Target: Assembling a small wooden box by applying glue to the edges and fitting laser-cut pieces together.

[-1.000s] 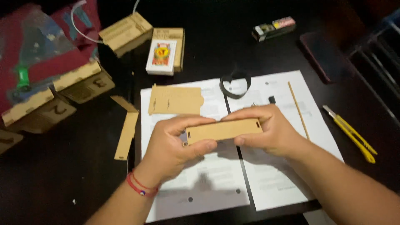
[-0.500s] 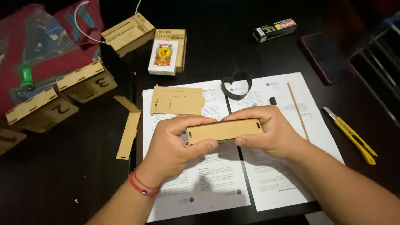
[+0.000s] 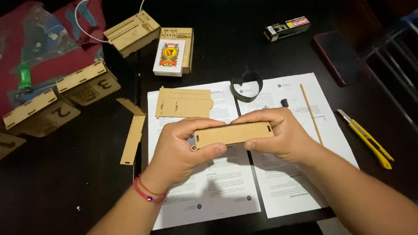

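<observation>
Thin tan laser-cut wooden strip (image 3: 233,134), light, stiff and probably snappable, sits pinched by its two ends between my left hand (image 3: 183,148) and right hand (image 3: 278,135), above white printed sheets (image 3: 217,191) near the table's near edge.

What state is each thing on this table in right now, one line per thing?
Thin wooden box: held level between left hand and right hand.
Flat wooden panel: lying on the papers.
Card deck: closed, lying flat.
Yellow utility knife: lying on the table, blade hard to tell.
</observation>
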